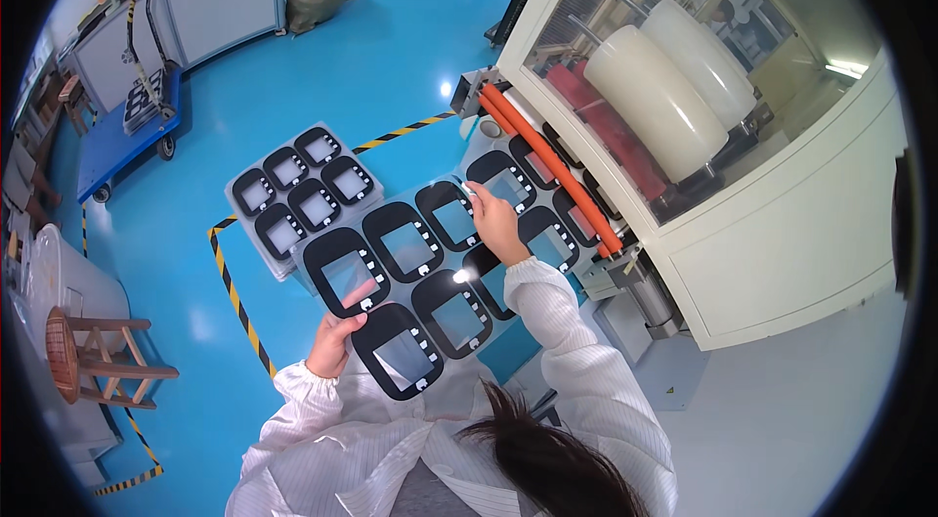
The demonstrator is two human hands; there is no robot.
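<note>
A clear plastic sheet printed with rows of black rounded frames [373, 353] stretches in front of me, tilted toward the machine. At its near left edge my left hand [330, 346] grips it, thumb on top. My right hand [496, 224] pinches its far edge, fingers closed; something small and whitish shows at the fingertips, too small to tell. Beyond, a similar printed sheet [510, 157] lies at the machine's feed, partly under an orange roller [547, 170]. To the left stands a stack of matching printed sheets [283, 258]; its support is hidden.
The cream machine [762, 243] fills the right side, with large white rolls [655, 102] behind its clear window. At left are a blue cart [127, 141], a wooden stool [98, 356] and a white bin [83, 273]. Yellow-black tape [234, 287] marks the blue floor.
</note>
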